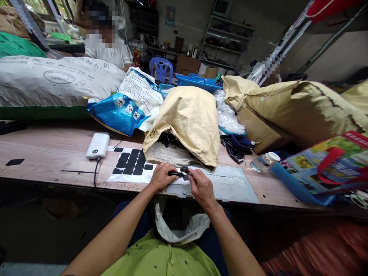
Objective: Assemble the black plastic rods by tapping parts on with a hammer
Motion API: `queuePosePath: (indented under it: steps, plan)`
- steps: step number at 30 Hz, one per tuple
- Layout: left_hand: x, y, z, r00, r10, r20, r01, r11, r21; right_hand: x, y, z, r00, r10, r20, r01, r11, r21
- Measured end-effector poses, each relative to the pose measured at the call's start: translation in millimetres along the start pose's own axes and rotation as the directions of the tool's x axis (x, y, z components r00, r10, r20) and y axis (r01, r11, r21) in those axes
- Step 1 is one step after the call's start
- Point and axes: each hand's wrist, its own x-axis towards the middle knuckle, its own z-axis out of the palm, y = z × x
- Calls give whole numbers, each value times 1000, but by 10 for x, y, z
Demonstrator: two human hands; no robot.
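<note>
Near the table's front edge, my left hand (163, 176) is closed on a thin black stick-like part (176, 174). My right hand (201, 186) pinches a small dark piece (184, 168) against the right end of that part; its exact kind is too small to make out. Left of my hands lies a white sheet with black rounded-square stickers (130, 163) in rows. Just behind my hands, an open tan paper sack (189, 115) lies with its mouth toward me, black pieces (169, 140) showing inside.
A white power bank (98, 145) with a cable lies at left. Black parts (232, 149), a clear jar (265, 161) and a blue tray (301, 188) holding a colourful bag are at right. Large sacks (57, 80) line the back; a person (107, 50) sits beyond them.
</note>
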Motion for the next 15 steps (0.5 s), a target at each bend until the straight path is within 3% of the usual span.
queuePosePath:
  steps: [3, 7, 15]
  plan:
    - [-2, 16, -9, 1000, -10, 2, 10, 1000, 8, -31, 34, 2, 999, 26, 38, -26, 1000, 0]
    - [-16, 51, -31, 1000, -15, -1, 15, 1000, 5, 20, 158, -15, 997, 70, -27, -70, 998, 1]
    - [-29, 92, -53, 1000, -15, 6, 15, 999, 33, 137, 622, 44, 999, 52, -4, -51, 977, -206]
